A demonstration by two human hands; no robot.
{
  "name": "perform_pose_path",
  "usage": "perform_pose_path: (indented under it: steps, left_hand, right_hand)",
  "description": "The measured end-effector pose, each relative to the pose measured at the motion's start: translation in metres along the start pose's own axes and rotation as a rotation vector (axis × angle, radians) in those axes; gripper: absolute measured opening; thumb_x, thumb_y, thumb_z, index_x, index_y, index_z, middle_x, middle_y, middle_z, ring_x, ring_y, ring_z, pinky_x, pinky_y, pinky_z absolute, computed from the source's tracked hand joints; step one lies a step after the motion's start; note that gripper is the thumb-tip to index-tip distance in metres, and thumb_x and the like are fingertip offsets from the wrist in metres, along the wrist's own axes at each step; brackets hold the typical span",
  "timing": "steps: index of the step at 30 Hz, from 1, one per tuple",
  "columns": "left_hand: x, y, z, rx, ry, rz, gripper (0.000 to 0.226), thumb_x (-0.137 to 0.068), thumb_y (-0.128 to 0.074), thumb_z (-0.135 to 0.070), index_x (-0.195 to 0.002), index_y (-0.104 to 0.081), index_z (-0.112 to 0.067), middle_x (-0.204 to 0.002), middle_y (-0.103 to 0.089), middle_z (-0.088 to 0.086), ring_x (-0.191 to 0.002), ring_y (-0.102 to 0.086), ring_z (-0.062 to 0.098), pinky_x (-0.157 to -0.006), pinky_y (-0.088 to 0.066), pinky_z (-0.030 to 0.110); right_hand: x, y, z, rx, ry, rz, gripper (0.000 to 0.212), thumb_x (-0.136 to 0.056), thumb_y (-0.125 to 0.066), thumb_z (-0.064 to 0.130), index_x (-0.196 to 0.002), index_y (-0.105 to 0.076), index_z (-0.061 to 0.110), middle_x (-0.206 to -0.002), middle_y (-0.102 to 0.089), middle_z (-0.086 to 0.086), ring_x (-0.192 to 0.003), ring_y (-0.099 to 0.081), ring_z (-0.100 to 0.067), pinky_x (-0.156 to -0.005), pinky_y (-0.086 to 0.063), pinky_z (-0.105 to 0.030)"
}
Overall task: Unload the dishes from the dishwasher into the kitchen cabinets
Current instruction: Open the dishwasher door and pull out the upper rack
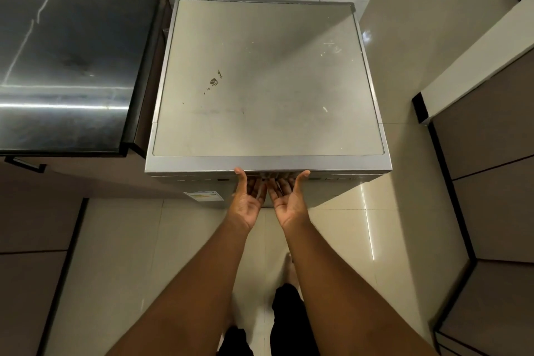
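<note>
The dishwasher [268, 81] stands closed between the dark surface [66, 66] and a wall. Both hands, left [249, 199] and right [289, 199], are palm-up, fingers hooked under its door's top edge.

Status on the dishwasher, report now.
Left hand and right hand palm up, fingers hooked under the door's top edge. Dishwasher shut, no dishes in view. Nothing blocks the door.

The single head view looks steeply down from just above and in front of the dishwasher [268, 81], close over its top.
</note>
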State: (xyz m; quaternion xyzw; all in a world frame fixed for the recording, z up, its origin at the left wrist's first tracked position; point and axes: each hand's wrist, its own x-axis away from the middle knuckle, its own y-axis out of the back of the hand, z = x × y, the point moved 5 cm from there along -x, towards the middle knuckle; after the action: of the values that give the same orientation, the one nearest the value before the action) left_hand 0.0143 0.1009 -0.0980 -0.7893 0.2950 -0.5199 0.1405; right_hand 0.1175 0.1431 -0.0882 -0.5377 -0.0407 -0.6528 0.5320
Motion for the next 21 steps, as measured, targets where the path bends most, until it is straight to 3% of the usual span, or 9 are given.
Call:
perform_pose_path:
  steps: [4, 6, 9, 11, 14, 16, 21]
  left_hand:
    - [-0.003, -0.001, 0.005, 0.011, -0.029, -0.028, 0.109, -0.046, -0.080, -0.070, -0.136, -0.054, -0.013, -0.136, -0.060, 0.012, -0.122, -0.060, 0.025, -0.100, -0.052, 0.042]
    - [-0.005, 0.000, 0.007, -0.005, -0.030, -0.043, 0.110, -0.046, -0.077, -0.072, -0.136, -0.054, -0.013, -0.137, -0.058, 0.012, -0.124, -0.059, 0.025, -0.095, -0.054, 0.039]
    - [-0.006, -0.004, 0.009, -0.001, -0.016, -0.023, 0.102, -0.054, -0.073, -0.073, -0.134, -0.056, -0.011, -0.134, -0.060, 0.012, -0.121, -0.060, 0.024, -0.096, -0.054, 0.039]
    - [-0.003, -0.004, 0.014, -0.018, -0.011, -0.010, 0.091, -0.063, -0.069, -0.071, -0.127, -0.059, -0.007, -0.120, -0.067, 0.013, -0.112, -0.064, 0.025, -0.099, -0.052, 0.043]
    - [0.008, 0.014, 0.027, -0.077, 0.020, -0.058, 0.085, -0.067, -0.076, -0.065, -0.126, -0.061, -0.005, -0.122, -0.068, 0.017, -0.114, -0.065, 0.030, -0.103, -0.049, 0.046]
    - [0.016, 0.033, 0.035, -0.122, 0.039, -0.098, 0.087, -0.063, -0.082, -0.062, -0.127, -0.060, -0.009, -0.123, -0.068, 0.015, -0.115, -0.065, 0.028, -0.104, -0.048, 0.046]
    - [0.041, 0.054, 0.040, -0.193, 0.072, -0.111, 0.060, -0.076, -0.076, -0.050, -0.123, -0.060, -0.015, -0.119, -0.070, 0.009, -0.116, -0.062, 0.022, -0.105, -0.046, 0.042]
  right_hand:
    - [-0.003, 0.001, -0.002, 0.043, 0.030, -0.057, 0.075, -0.077, -0.056, 0.066, -0.130, -0.052, 0.013, -0.116, -0.066, -0.011, -0.114, -0.064, -0.027, -0.092, -0.055, -0.037]
    - [-0.007, 0.004, -0.004, 0.037, 0.035, -0.074, 0.080, -0.072, -0.059, 0.067, -0.131, -0.052, 0.013, -0.120, -0.065, -0.012, -0.113, -0.065, -0.027, -0.092, -0.056, -0.038]
    - [-0.010, 0.005, -0.006, 0.022, 0.041, -0.102, 0.081, -0.066, -0.065, 0.066, -0.126, -0.054, 0.013, -0.121, -0.064, -0.015, -0.111, -0.067, -0.030, -0.095, -0.055, -0.046]
    - [-0.005, 0.012, -0.011, 0.023, 0.052, -0.160, 0.069, -0.070, -0.073, 0.059, -0.117, -0.059, 0.010, -0.116, -0.066, -0.016, -0.103, -0.070, -0.032, -0.087, -0.059, -0.048]
    - [0.014, 0.031, -0.026, 0.039, 0.068, -0.245, 0.054, -0.076, -0.081, 0.043, -0.113, -0.064, 0.007, -0.105, -0.073, -0.016, -0.093, -0.073, -0.032, -0.077, -0.061, -0.047]
    - [0.025, 0.045, -0.033, 0.094, 0.057, -0.228, 0.055, -0.075, -0.081, 0.044, -0.116, -0.065, 0.012, -0.106, -0.075, -0.012, -0.095, -0.073, -0.029, -0.080, -0.061, -0.045]
    - [0.040, 0.070, -0.025, 0.240, 0.064, -0.142, 0.057, -0.078, -0.081, 0.038, -0.124, -0.061, 0.011, -0.113, -0.072, -0.014, -0.102, -0.071, -0.028, -0.079, -0.061, -0.044]
